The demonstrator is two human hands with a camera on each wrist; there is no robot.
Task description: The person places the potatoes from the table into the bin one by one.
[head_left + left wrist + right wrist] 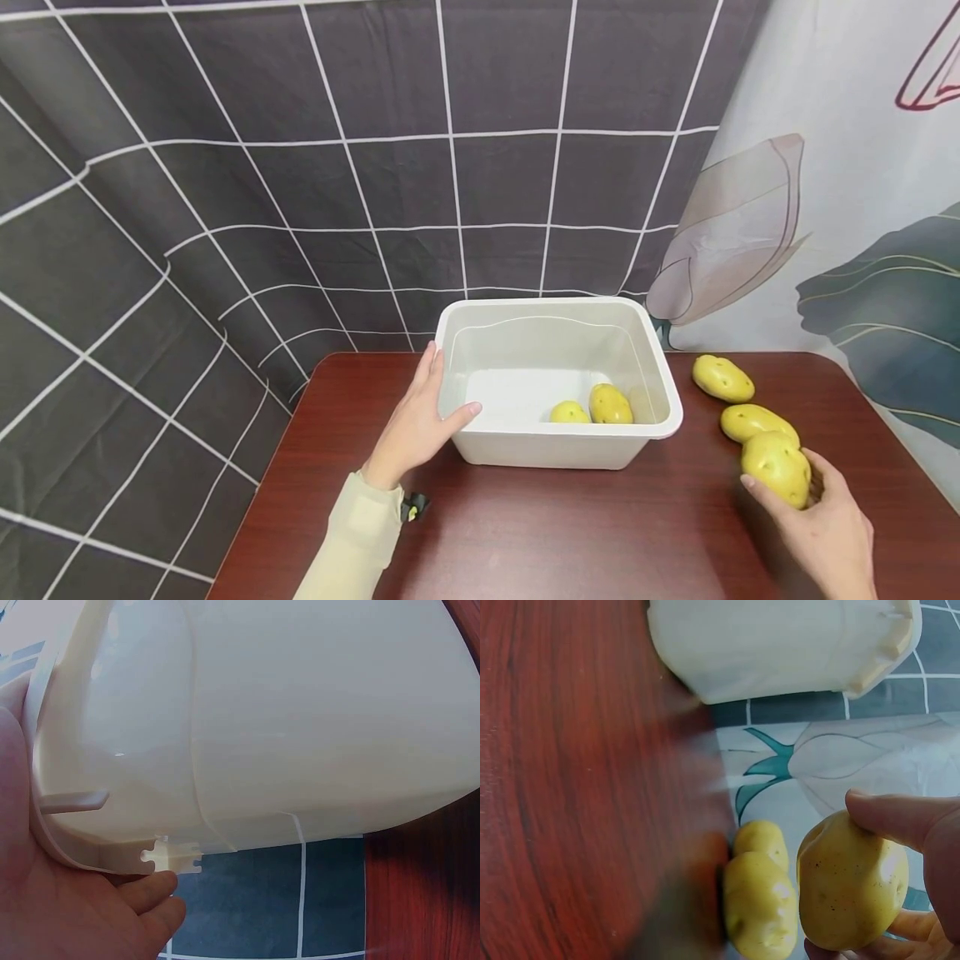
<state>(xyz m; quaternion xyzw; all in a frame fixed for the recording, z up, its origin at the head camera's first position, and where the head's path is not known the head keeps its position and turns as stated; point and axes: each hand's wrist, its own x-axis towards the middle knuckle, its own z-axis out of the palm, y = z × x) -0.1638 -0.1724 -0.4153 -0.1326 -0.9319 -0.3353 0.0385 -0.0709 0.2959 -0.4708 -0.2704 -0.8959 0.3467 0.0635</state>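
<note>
My right hand point(832, 517) grips a yellow potato point(777, 468) between thumb and fingers; the right wrist view shows this potato point(851, 881) raised off the table. Behind it, two more potatoes lie on the table: one nearer point(756, 423) and one farther back point(722, 378). My left hand point(416, 421) rests at the left end of a white plastic bin point(562, 450), thumb over the rim and fingers along the outer side. Inside the bin, two potatoes sit at the front right, a whole one point(611, 404) and one partly hidden by the front wall point(570, 412).
The bin stands on a reddish-brown wooden table point(585, 533) near its back edge. Behind the table hangs a dark cloth with a white grid point(390, 183). A pale curtain with leaf and flower prints point(847, 217) hangs at the right.
</note>
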